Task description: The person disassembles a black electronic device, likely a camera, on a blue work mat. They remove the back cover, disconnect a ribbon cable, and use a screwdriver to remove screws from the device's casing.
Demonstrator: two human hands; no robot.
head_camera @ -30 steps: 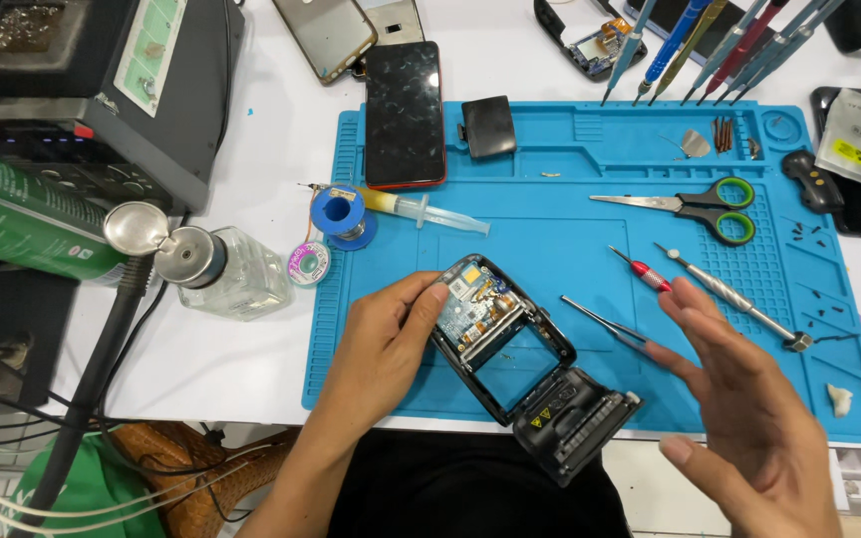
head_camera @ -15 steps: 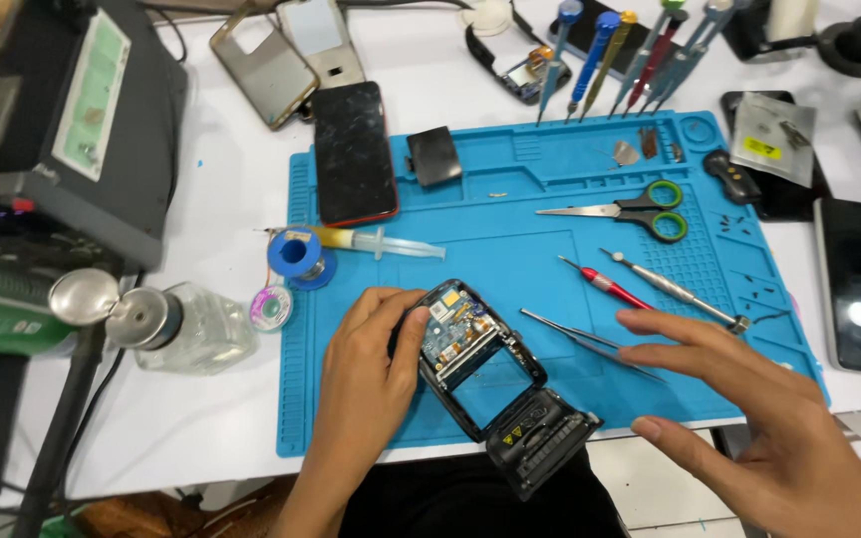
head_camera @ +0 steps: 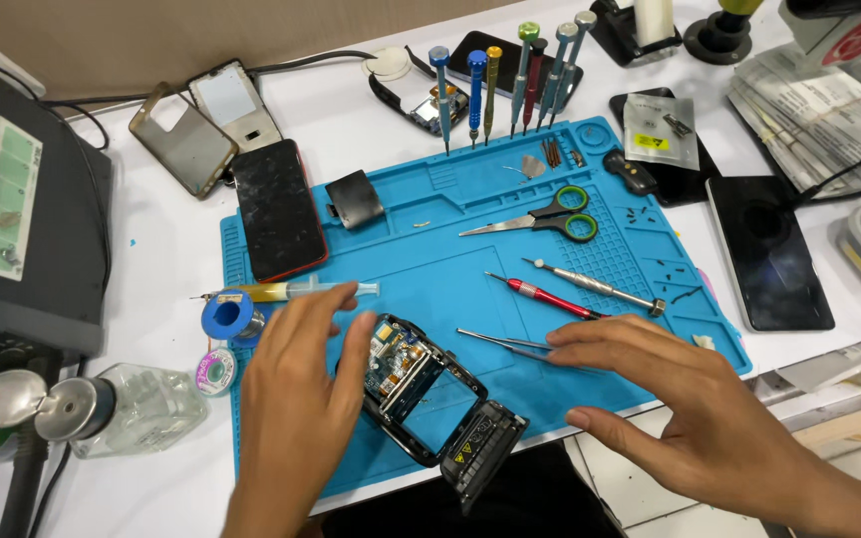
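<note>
Left hand point(head_camera: 296, 399) rests spread on an opened phone point(head_camera: 421, 389) on a blue mat point(head_camera: 450, 229). Right hand point(head_camera: 690, 399), fingers spread, touches tweezers point(head_camera: 500, 342), gripping nothing.

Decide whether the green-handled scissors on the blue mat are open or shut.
Shut: the green-handled scissors lie flat with both blades together in one point.

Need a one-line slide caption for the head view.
Left hand steadies an opened phone on a blue mat; right hand reaches over tweezers.
</note>
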